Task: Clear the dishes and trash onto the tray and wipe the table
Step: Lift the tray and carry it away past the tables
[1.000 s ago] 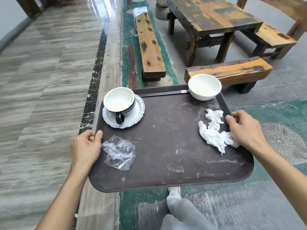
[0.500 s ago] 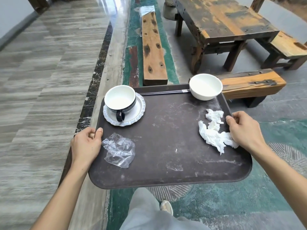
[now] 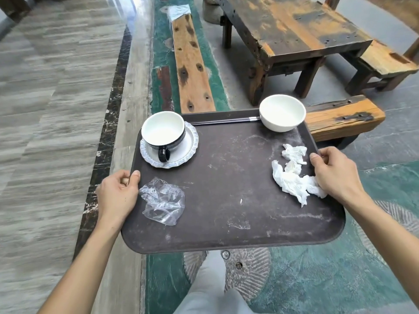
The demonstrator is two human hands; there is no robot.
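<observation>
Gripped at both short edges, left hand [image 3: 116, 196] and right hand [image 3: 335, 175] clamped on the dark tray [image 3: 226, 223], thumbs on top; carried level above the floor, long axis left-to-right. On it: cup [image 3: 163, 132] on saucer [image 3: 188, 147], bowl [image 3: 282, 112], chopsticks [image 3: 223, 120] along the far rim, crumpled tissues [image 3: 292, 177], clear plastic wrapper [image 3: 162, 200]. No legible writing. Ahead, wooden table [image 3: 290, 30] and benches [image 3: 340, 116].

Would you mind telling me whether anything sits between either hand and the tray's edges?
Nothing visible does. The left hand and the right hand both grip the rim of the dark brown plastic tray directly; crumpled white tissue lies just inside the right hand.
</observation>
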